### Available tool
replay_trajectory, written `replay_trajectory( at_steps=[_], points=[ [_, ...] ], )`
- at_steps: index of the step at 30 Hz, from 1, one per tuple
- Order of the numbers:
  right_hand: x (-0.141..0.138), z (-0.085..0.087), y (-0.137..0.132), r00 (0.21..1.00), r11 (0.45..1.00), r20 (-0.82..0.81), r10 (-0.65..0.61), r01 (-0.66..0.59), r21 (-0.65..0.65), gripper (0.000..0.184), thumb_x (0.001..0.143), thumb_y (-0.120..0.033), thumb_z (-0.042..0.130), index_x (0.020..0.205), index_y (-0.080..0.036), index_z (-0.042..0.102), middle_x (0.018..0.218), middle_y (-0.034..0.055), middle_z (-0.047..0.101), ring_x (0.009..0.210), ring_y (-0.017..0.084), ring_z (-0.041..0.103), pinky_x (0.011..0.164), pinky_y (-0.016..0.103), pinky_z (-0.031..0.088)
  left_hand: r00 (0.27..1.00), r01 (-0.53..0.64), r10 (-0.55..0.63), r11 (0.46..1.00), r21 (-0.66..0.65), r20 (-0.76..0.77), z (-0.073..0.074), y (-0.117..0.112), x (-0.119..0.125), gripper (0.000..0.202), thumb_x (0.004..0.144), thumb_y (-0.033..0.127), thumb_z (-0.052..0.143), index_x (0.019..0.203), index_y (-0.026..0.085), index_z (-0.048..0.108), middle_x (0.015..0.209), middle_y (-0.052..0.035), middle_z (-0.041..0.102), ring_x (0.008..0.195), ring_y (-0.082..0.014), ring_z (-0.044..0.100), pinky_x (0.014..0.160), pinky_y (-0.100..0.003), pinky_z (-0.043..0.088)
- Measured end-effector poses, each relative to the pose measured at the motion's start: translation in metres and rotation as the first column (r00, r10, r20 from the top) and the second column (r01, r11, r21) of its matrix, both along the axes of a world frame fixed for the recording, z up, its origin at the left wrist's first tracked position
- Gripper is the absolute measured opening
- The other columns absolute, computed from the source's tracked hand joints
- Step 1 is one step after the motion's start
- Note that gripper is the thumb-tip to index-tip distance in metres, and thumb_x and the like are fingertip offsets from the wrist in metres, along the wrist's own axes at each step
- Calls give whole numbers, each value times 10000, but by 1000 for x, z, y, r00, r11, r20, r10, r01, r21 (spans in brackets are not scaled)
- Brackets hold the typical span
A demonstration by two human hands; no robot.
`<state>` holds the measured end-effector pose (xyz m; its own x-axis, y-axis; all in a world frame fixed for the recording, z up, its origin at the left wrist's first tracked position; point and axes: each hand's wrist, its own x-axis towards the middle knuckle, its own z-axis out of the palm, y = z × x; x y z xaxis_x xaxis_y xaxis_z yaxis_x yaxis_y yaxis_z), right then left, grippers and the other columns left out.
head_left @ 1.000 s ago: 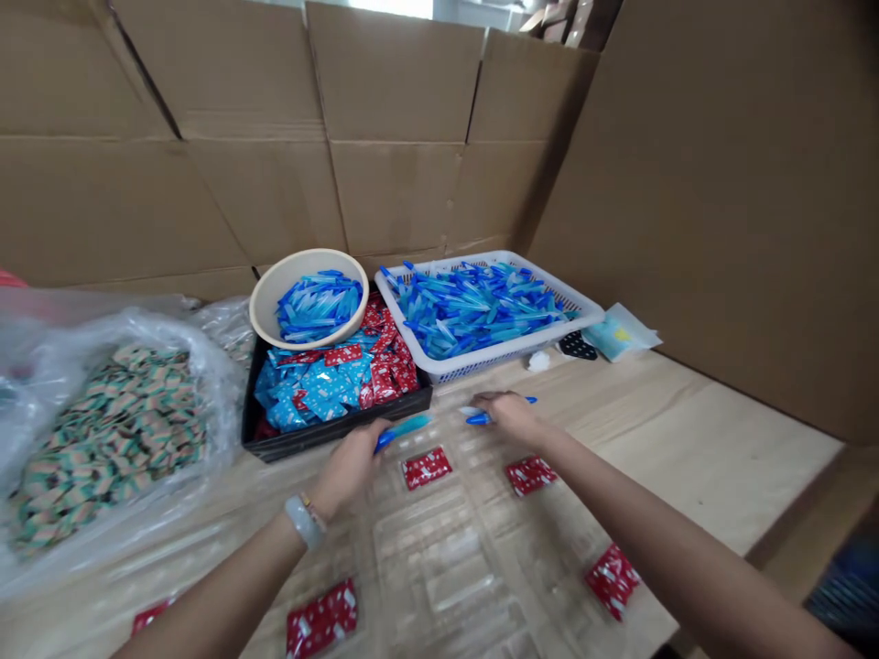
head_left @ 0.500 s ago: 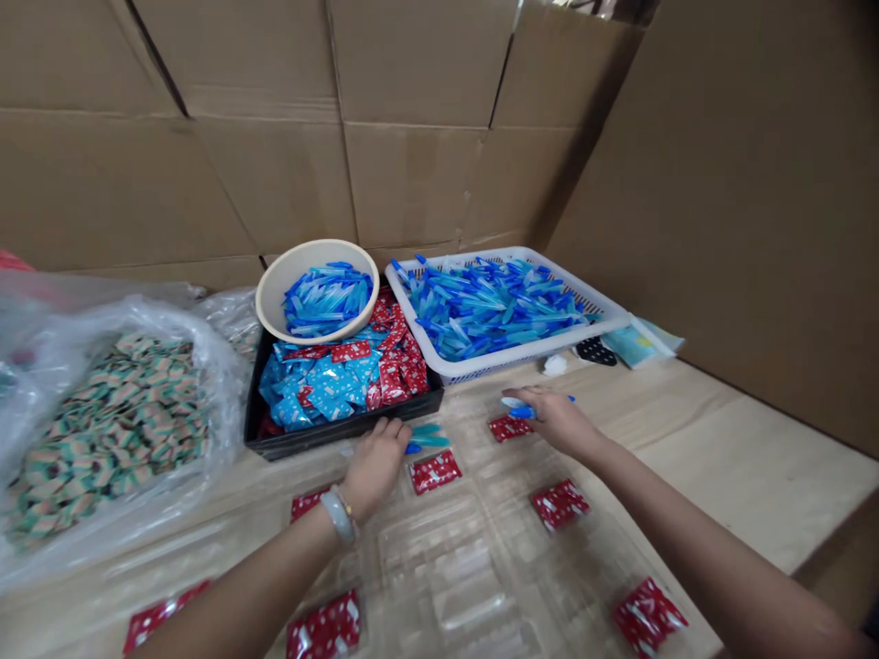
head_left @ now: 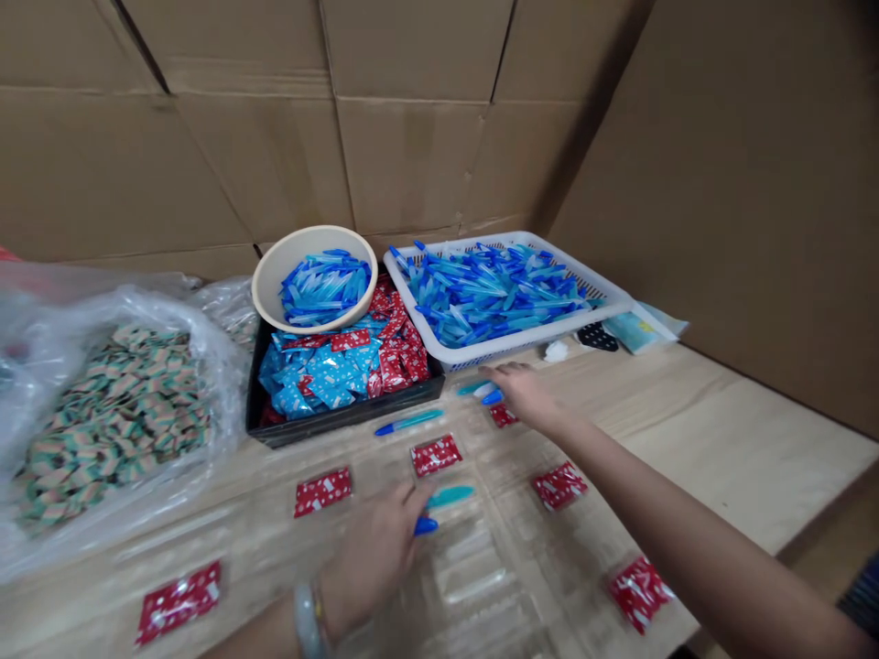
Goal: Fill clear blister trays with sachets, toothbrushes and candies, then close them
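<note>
1. My left hand (head_left: 371, 558) has moved down from the black crate (head_left: 347, 407) onto the clear blister tray (head_left: 473, 572). It's blurred, so I can't tell whether my fingers (head_left: 412, 499) are apart or closed on the teal-and-blue plastic piece (head_left: 450, 497) there.
2. My right hand (head_left: 526, 394) is at the tray's far edge, just below the white basket (head_left: 439, 334), fingers (head_left: 498, 371) closed on a blue plastic piece (head_left: 481, 390), partly hidden.
3. A loose blue pen-shaped piece (head_left: 408, 421) lies just beside the crate; red sachets (head_left: 434, 455) lie on the tray.
</note>
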<state>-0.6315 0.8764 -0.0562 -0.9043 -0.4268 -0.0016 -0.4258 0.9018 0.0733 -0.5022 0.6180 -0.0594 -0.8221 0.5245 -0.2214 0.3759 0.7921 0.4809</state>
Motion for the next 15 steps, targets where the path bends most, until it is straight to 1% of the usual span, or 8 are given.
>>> replay_trajectory(
  at_steps=[2, 5, 7, 8, 10, 12, 13, 15],
  points=[
    [21, 11, 16, 995, 991, -16, -103, 101, -86, 384, 762, -121, 422, 1138, -176, 478, 977, 89, 619, 890, 208, 563, 721, 276, 399, 999, 31, -31, 999, -32, -29, -6, 8, 14, 357, 783, 101, 384, 1090, 261, 469, 996, -20, 541, 927, -192, 480, 793, -314, 395],
    [57, 21, 41, 963, 952, 45, -264, 268, -149, 281, 819, -336, 396, 1048, -203, 490, 825, 59, 640, 722, 202, 596, 584, 263, 400, 996, 19, -24, 998, -63, -81, -14, 14, 21, 308, 805, 89, 355, 1054, 221, 479, 973, -31, 540, 910, -190, 460, 785, -320, 393],
    [78, 23, 55, 941, 927, 107, -322, 337, -163, 295, 832, -429, 344, 957, -211, 499, 713, 37, 622, 639, 195, 586, 531, 258, 382, 993, 5, -13, 997, -71, -121, -19, 14, 20, 305, 817, 90, 347, 1077, 202, 460, 1004, -42, 525, 929, -185, 445, 811, -319, 382],
    [86, 23, 61, 938, 922, 134, -320, 340, -185, 289, 838, -435, 328, 920, -215, 496, 700, 30, 611, 631, 187, 580, 530, 253, 380, 990, 8, -18, 997, -78, -137, -21, 14, 19, 297, 822, 92, 346, 1076, 198, 458, 1014, -43, 518, 938, -183, 439, 819, -316, 378],
    [97, 22, 69, 953, 922, 159, -257, 292, -256, 242, 850, -393, 328, 896, -217, 487, 765, 30, 601, 688, 168, 572, 580, 245, 392, 986, 15, -33, 994, -111, -165, -24, 15, 17, 263, 829, 101, 345, 1037, 195, 477, 1024, -45, 509, 946, -185, 435, 814, -314, 377],
    [101, 20, 71, 974, 933, 148, -169, 207, -294, 188, 851, -316, 348, 913, -211, 492, 836, 42, 585, 762, 158, 553, 647, 242, 395, 980, 18, -47, 988, -153, -194, -24, 16, 17, 228, 834, 115, 345, 978, 196, 502, 1026, -48, 503, 949, -193, 435, 802, -320, 378],
    [101, 18, 70, 983, 946, 135, -121, 155, -284, 174, 846, -266, 358, 921, -205, 502, 853, 49, 575, 789, 158, 540, 675, 245, 391, 977, 14, -50, 985, -169, -207, -22, 18, 17, 215, 835, 122, 347, 951, 197, 512, 1023, -49, 503, 949, -197, 438, 799, -326, 376],
    [98, 14, 64, 993, 978, 118, -26, 50, -203, 185, 824, -172, 370, 914, -191, 530, 848, 59, 562, 818, 163, 516, 710, 256, 376, 976, 6, -44, 984, -179, -212, -16, 19, 18, 204, 839, 137, 348, 931, 199, 519, 1022, -53, 507, 955, -199, 448, 804, -333, 371]
  ],
)
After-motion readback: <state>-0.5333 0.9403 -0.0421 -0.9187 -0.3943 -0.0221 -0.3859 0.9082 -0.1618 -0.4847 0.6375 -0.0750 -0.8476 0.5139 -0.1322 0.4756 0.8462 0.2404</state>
